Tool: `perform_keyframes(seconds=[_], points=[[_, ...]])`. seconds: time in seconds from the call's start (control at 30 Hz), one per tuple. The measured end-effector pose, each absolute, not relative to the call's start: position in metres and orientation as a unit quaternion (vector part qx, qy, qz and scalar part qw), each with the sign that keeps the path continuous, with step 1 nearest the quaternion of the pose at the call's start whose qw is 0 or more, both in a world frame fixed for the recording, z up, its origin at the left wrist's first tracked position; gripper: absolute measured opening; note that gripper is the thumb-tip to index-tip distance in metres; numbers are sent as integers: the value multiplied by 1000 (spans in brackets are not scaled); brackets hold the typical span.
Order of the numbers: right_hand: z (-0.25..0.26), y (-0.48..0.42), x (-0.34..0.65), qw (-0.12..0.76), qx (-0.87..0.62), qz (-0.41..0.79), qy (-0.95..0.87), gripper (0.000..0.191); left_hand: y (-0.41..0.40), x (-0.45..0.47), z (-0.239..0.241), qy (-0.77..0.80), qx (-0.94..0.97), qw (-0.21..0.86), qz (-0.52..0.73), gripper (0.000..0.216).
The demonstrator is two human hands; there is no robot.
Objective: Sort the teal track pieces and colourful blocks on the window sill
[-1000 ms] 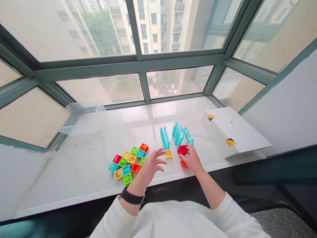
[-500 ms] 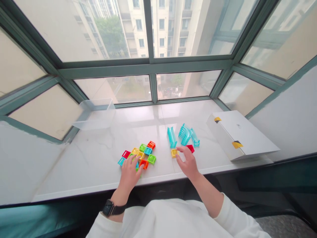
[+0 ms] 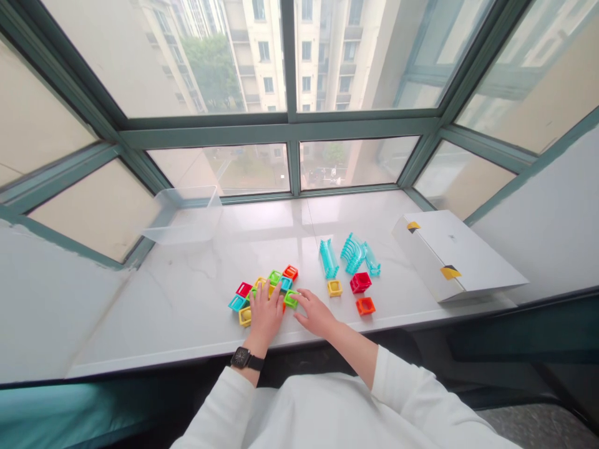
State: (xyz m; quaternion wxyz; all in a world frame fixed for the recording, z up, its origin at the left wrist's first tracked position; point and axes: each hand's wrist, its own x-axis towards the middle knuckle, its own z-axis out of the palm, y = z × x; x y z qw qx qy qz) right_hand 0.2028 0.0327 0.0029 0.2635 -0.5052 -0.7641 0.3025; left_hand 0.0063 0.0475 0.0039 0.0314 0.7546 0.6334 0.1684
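Head view: three blocks [image 3: 360,283] are set apart, while the cluster [image 3: 274,276] is left partly under the spread left hand [image 3: 266,313], a green block [image 3: 291,300] bordered by the spread right hand [image 3: 318,315].

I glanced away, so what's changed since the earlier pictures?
The right hand has let go of the red square plastic block and moved left to the green square plastic block. The left hand has also moved left, over the multicoloured clustered plastic blocks. The translucent teal plastic tracks stayed put.
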Motion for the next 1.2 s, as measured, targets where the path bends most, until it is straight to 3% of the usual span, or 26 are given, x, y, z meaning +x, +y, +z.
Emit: perform_keyframes(seconds=[0.53,0.87,1.0,1.2], points=[[3,29,213,246,-561,291,-735,18,49,8,-2,614,774,17,152,32],[35,6,252,395,-506,393,-658,8,52,7,2,588,789,29,178,22],[47,-2,260,434,-510,430,-606,20,52,8,5,572,795,46,194,19],[50,-10,266,482,-485,482,-548,61,53,7,7,565,787,69,239,20]])
